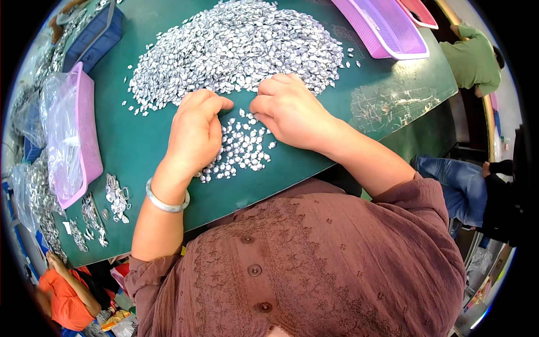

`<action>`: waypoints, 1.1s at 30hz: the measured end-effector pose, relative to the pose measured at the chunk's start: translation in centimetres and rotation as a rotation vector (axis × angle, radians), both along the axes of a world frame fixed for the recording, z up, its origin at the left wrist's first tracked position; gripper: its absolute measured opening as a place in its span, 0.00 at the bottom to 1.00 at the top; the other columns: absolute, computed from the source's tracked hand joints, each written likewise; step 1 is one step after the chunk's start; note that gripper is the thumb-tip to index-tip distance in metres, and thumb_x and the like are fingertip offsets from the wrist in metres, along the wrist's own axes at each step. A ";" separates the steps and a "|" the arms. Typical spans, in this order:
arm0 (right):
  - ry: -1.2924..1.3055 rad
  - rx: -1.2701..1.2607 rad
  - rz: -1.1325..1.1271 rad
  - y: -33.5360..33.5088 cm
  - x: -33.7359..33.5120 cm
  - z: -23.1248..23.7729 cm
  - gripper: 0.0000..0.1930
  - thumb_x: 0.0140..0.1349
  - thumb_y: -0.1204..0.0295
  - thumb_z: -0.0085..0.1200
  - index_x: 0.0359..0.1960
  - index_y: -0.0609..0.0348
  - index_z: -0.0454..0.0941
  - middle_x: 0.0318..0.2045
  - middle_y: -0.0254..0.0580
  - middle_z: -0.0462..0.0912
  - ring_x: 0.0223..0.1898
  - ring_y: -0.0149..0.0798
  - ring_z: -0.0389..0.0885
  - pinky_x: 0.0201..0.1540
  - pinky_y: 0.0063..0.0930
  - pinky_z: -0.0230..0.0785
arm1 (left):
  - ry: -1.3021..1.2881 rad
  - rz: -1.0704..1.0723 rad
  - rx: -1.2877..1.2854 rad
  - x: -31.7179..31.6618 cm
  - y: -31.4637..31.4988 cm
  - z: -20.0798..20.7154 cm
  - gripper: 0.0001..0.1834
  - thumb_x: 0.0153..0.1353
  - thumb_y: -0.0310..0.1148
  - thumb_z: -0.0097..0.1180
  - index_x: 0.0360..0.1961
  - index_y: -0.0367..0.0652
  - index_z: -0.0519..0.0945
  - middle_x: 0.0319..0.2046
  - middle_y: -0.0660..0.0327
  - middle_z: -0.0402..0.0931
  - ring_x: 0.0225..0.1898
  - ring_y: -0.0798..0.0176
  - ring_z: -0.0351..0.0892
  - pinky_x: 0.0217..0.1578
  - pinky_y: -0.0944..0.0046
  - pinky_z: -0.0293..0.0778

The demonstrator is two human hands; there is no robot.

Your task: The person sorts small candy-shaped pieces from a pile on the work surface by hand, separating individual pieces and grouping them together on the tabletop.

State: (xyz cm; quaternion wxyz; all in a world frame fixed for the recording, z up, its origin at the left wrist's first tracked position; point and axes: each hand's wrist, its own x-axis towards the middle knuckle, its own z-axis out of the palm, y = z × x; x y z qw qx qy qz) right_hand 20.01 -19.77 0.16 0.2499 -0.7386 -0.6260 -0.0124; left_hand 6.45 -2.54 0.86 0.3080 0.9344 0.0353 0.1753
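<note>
A large heap of small silvery metal pieces (pixel 236 48), each roundish with little tabs, covers the far middle of the green table (pixel 303 163). Nearer to me lies a smaller spread of the same pieces (pixel 241 149), between my two hands. My left hand (pixel 195 132) rests at the heap's near edge, its index finger reaching right and its thumb apart from it; nothing shows between them. Opposite it, my right hand (pixel 292 112) has bent fingers, with thumb and index drawn together beside the small spread. Whatever they pinch is too small to make out.
A purple basket (pixel 87 132) with clear plastic bags stands at left, near a blue crate (pixel 98 39). Another purple basket (pixel 384 28) sits far right. Metal strips (pixel 117 199) lie near left. People are nearby: an orange top (pixel 70 297), a green shirt (pixel 471 59), blue jeans (pixel 457 185).
</note>
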 end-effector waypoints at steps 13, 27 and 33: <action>-0.033 -0.076 0.059 1.1 0.1 0.9 0.05 0.54 0.74 0.56 0.29 0.52 0.84 0.31 0.37 0.76 0.41 0.43 0.75 0.45 0.39 0.64 | 0.002 -0.044 0.020 -0.3 -0.3 -0.3 0.17 0.50 0.14 0.51 0.38 0.39 0.85 0.33 0.57 0.75 0.38 0.51 0.73 0.42 0.56 0.72; -0.023 -0.191 0.059 1.4 0.7 1.4 0.03 0.58 0.73 0.57 0.31 0.54 0.83 0.32 0.37 0.77 0.43 0.45 0.76 0.47 0.40 0.64 | -0.017 -0.050 -0.012 -0.7 -0.3 -0.3 0.16 0.50 0.13 0.50 0.38 0.37 0.84 0.31 0.58 0.74 0.36 0.53 0.72 0.41 0.59 0.69; 0.005 -0.241 0.056 1.6 0.3 2.0 0.03 0.57 0.72 0.58 0.32 0.53 0.83 0.33 0.38 0.78 0.44 0.45 0.76 0.47 0.40 0.65 | -0.038 -0.047 -0.025 -1.0 -0.1 -0.5 0.16 0.51 0.13 0.50 0.37 0.37 0.84 0.31 0.58 0.75 0.37 0.53 0.73 0.41 0.59 0.69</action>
